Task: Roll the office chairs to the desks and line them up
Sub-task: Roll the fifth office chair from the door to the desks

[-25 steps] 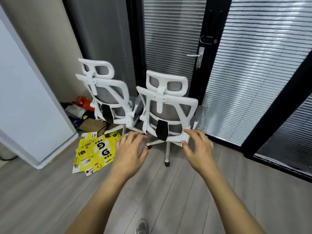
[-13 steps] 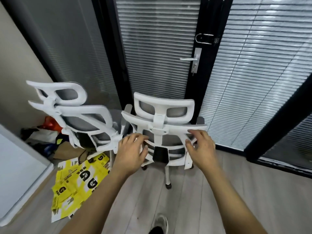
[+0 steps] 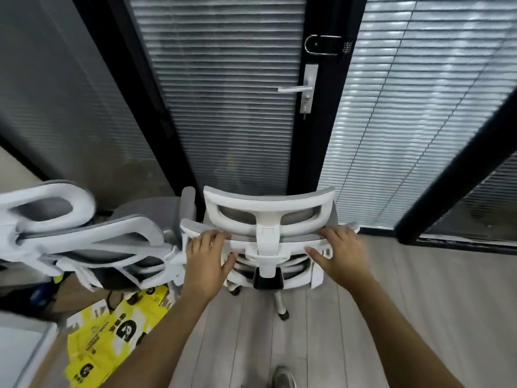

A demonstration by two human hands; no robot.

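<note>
Chair [image 3: 268, 236] stands on the floor [image 3: 419, 303] close to the glass door [image 3: 237, 107], its back to the camera. No desks in view. Both hands are clamped on the backrest's top edge, either side of the headrest post: left hand [image 3: 207, 261] and right hand [image 3: 342, 256], fingers over the rim and thumbs under. Probably a two-point grip for steering it away. Second chair [image 3: 112, 236] is just to the left, blurred and cut off; can't tell if they touch. Seat and most castors hidden. Yellow packaging [image 3: 112, 331] lies near the wheels.
</note>
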